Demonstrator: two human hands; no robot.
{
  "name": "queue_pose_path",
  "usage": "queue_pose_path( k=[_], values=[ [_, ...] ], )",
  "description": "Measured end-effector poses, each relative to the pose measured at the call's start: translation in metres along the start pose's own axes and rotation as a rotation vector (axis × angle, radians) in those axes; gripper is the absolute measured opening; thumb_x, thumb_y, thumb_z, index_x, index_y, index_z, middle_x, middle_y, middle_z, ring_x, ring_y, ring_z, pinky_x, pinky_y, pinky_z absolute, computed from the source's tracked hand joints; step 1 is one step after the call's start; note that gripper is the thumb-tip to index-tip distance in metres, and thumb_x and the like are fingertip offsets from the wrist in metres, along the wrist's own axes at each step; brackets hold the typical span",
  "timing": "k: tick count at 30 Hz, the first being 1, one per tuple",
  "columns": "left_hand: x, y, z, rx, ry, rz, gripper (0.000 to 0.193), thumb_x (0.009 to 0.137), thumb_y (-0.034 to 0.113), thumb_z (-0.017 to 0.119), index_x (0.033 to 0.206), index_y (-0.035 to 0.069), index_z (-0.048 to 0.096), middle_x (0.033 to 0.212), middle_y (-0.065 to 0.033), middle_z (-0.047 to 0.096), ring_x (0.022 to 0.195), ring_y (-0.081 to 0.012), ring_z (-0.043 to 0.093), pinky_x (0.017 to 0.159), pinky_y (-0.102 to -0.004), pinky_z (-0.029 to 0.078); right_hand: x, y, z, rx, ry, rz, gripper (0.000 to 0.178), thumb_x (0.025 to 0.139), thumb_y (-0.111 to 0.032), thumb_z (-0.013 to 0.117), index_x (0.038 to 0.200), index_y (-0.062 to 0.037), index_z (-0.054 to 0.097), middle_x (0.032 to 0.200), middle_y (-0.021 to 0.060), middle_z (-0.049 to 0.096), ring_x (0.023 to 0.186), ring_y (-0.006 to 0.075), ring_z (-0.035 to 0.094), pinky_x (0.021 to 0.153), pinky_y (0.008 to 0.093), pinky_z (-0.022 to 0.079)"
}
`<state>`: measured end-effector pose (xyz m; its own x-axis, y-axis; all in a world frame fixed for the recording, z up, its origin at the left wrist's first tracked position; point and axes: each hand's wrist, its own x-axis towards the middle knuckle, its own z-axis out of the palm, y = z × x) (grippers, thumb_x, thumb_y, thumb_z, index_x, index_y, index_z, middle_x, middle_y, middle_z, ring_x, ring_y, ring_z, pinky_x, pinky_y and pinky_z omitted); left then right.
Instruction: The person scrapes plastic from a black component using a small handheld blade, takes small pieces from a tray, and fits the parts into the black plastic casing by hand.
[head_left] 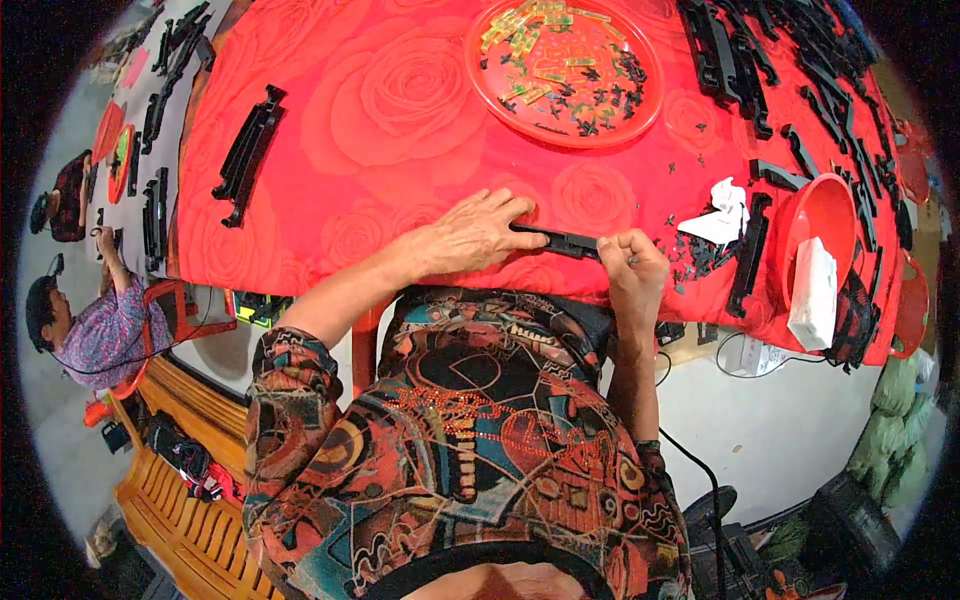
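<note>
A long black plastic part (572, 244) lies across the near edge of the red tablecloth, between my two hands. My left hand (478, 232) holds its left end, thumb along the near side and fingers bent over the far side. At the other end my right hand (634, 265) is closed in a pinch against the part; anything small between those fingertips is hidden. Right of it lies a heap of small black pieces (700, 258), with a crumpled white tissue (722, 212) above. Another long black part (752, 255) stands beside the heap.
A round red tray (490, 105) at the back holds yellowish strips and small black pieces. Several black parts (835, 100) crowd the right side; a few (248, 158) lie at left. A red basin (822, 205) with a white packet (815, 290) sits right. Another person (100, 325) sits far left.
</note>
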<state>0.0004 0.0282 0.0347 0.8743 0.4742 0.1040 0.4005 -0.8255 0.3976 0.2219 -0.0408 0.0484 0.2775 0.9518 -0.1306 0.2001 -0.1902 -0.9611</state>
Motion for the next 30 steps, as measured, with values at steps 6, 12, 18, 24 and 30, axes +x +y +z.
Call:
queue_pose_path(
  k=[6, 12, 18, 24, 30],
  values=[
    [-0.004, -0.002, 0.005, -0.076, 0.061, 0.002, 0.027, 0.076, 0.017, 0.062, 0.102, 0.018, 0.065, 0.100, -0.0053, 0.052, 0.092, -0.0242, 0.050, 0.076, -0.0373, 0.046, -0.003, -0.001, 0.007, -0.037, -0.010, 0.016, 0.020, 0.081, -0.009, 0.064, 0.065, -0.0027, 0.053, 0.051, -0.0073, 0.038, 0.048, 0.0017, 0.033, 0.042, 0.0240, 0.026],
    [-0.006, -0.004, 0.007, -0.113, 0.152, -0.015, 0.022, 0.070, 0.014, 0.067, 0.092, 0.014, 0.067, 0.101, -0.0032, 0.054, 0.089, -0.0230, 0.051, 0.075, -0.0361, 0.047, -0.004, -0.004, 0.018, -0.289, -0.002, -0.044, 0.018, 0.077, -0.010, 0.065, 0.066, -0.0012, 0.054, 0.051, 0.0064, 0.046, 0.045, 0.0147, 0.043, 0.045, 0.0328, 0.034],
    [-0.013, 0.005, 0.011, -0.116, 0.222, -0.089, 0.023, 0.068, 0.011, 0.068, 0.091, 0.011, 0.065, 0.104, -0.0057, 0.056, 0.087, -0.0247, 0.053, 0.073, -0.0371, 0.046, -0.002, 0.002, 0.026, -0.504, 0.048, -0.310, 0.018, 0.078, -0.010, 0.063, 0.067, -0.0023, 0.051, 0.058, 0.0097, 0.049, 0.048, 0.0216, 0.049, 0.048, 0.0366, 0.039],
    [-0.013, 0.008, 0.016, -0.082, 0.251, -0.180, 0.016, 0.073, 0.014, 0.065, 0.089, 0.014, 0.067, 0.107, -0.0036, 0.055, 0.096, -0.0234, 0.051, 0.072, -0.0382, 0.044, -0.001, -0.017, 0.020, 0.408, 0.102, -0.142, 0.027, 0.092, -0.019, 0.050, 0.071, -0.0017, 0.048, 0.054, -0.0005, 0.038, 0.042, 0.0119, 0.036, 0.040, 0.0277, 0.032],
    [-0.010, 0.009, 0.015, -0.114, 0.192, -0.200, 0.015, 0.075, 0.015, 0.063, 0.089, 0.013, 0.068, 0.108, -0.0039, 0.055, 0.096, -0.0236, 0.050, 0.072, -0.0367, 0.043, 0.013, -0.020, 0.046, 0.941, 0.056, -0.066, 0.031, 0.097, -0.024, 0.042, 0.084, 0.0034, 0.050, 0.053, -0.0049, 0.028, 0.042, 0.0046, 0.027, 0.039, 0.0235, 0.024]
  ],
)
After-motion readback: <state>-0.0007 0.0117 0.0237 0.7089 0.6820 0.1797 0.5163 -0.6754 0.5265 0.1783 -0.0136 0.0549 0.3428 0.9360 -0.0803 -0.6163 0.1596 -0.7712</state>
